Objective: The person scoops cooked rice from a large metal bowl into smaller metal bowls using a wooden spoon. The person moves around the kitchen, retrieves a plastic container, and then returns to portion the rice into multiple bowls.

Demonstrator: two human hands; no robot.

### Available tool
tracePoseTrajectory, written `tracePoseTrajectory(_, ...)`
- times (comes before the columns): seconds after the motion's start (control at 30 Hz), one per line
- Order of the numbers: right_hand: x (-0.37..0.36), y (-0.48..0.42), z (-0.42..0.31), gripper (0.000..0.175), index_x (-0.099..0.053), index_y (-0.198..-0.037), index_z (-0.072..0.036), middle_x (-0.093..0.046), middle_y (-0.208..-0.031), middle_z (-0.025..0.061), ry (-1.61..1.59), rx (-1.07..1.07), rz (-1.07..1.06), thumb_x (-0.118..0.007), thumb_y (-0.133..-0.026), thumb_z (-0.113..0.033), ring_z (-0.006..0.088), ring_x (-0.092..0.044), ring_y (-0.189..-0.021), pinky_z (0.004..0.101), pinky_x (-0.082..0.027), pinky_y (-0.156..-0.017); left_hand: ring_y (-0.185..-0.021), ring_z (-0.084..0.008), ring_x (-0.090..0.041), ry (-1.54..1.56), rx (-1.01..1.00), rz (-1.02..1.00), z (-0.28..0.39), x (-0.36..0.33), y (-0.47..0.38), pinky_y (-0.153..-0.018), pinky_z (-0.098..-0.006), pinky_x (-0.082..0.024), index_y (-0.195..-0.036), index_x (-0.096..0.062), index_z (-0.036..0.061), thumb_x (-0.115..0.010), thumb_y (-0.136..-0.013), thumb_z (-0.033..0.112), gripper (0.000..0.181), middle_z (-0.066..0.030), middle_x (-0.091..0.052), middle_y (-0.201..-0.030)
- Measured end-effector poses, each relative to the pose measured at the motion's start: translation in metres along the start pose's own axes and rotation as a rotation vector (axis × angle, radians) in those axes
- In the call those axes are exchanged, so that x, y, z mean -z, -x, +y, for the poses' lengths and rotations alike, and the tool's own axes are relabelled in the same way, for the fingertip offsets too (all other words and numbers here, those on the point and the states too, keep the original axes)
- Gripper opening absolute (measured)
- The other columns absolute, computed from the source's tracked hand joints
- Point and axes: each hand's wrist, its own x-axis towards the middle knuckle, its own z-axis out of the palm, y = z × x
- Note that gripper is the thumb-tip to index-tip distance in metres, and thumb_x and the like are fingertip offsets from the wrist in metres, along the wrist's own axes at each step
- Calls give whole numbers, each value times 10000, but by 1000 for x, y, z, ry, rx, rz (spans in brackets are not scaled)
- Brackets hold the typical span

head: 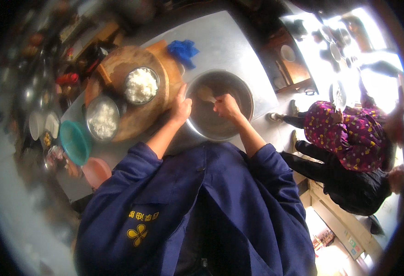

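Observation:
A large round metal basin (202, 120) stands before me on the metal tabletop. At its left rim is my left hand (181, 107), the thumb lying over the edge and the index finger stretched out along it. My right hand (227, 106) is above the basin, closed around the handle of a pale spoon or paddle (206, 94). The spoon's broad end is down inside the basin, whose contents look dark and are hard to make out. On the thick round wooden chopping block (136, 124) to the left sits a metal bowl of white, fluffy food (142, 86).
A second bowl of white food (103, 119) stands at the block's left edge. A cleaver-like handle (105, 74) and a blue cloth (183, 51) lie farther back. Green (74, 142) and pink basins (97, 171) are at left. Two people (346, 138) stand at right.

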Motion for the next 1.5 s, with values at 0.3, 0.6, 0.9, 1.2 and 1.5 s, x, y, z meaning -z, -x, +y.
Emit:
tracePoseTrajectory(0.3, -9, 41, -45, 265, -731, -1087, 47, -718, -768, 118, -87, 63, 91, -599, -928, -119, 168, -683, -716, 343, -551, -710, -1129, -250, -629, -121, -60, 75, -4, -6, 4, -966, -316, -501, -1444, -521, -7, -462, -734, -86, 717, -188, -653, -1284)
tracePoseTrajectory(0.6, 20, 12, 28, 140, -705, -774, -20, -663, -635, 54, 249, -135, -169, -618, -867, -77, 143, -607, -504, 340, -459, -444, -1335, -362, -555, -61, -109, 32, 2, -5, 2, -1149, -369, -398, -1464, -461, -97, -472, -800, -16, 669, -348, -567, -1385)
tracePoseTrajectory(0.9, 5, -1, 27, 199, -698, -740, -40, -660, -656, 41, 128, 25, -216, -601, -858, -168, 131, -578, -518, 318, -418, -441, -1252, -399, -599, -64, -60, 13, -6, -1, 0, -1086, -403, -452, -1416, -509, -88, -480, -775, -31, 644, -319, -609, -1328)
tracePoseTrajectory(1.2, 10, 15, 9, 190, -705, -766, -32, -655, -697, 34, -255, -245, -187, -605, -861, -164, 112, -539, -538, 306, -405, -458, -1183, -408, -630, -65, -160, 46, -4, -3, -3, -1043, -413, -476, -1418, -526, -48, -476, -765, -16, 656, -305, -644, -1274)
tracePoseTrajectory(1.5, 5, 21, -30, 206, -729, -898, 2, -689, -768, 45, -511, -318, -86, -613, -922, -166, 110, -564, -582, 288, -434, -500, -1249, -426, -598, -98, -81, 50, -9, 0, -1, -1085, -414, -451, -1420, -508, -80, -483, -771, -3, 654, -329, -616, -1314)
